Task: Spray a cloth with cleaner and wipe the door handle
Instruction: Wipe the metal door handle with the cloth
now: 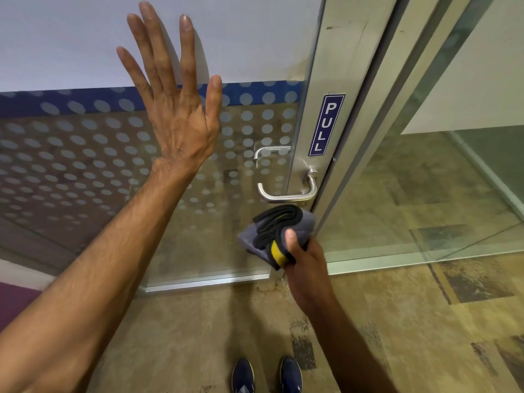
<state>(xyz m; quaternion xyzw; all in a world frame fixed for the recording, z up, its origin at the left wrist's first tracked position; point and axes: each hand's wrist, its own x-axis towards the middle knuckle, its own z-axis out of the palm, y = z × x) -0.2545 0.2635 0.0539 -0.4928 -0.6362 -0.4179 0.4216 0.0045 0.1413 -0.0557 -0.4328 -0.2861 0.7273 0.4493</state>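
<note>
A steel lever door handle (286,195) juts from the metal frame of a glass door (85,171), below a blue PULL sticker (326,124). My right hand (304,263) grips a folded grey cloth (279,231) with black edging and a yellow tag, held just beneath the handle without touching it. My left hand (175,92) is flat against the glass, fingers spread, up and to the left of the handle. No spray bottle is in view.
The door glass carries a frosted upper band, a blue stripe and a dot pattern. A fixed glass panel (425,194) stands to the right of the frame. My two blue shoes (266,375) stand on patterned carpet right before the door.
</note>
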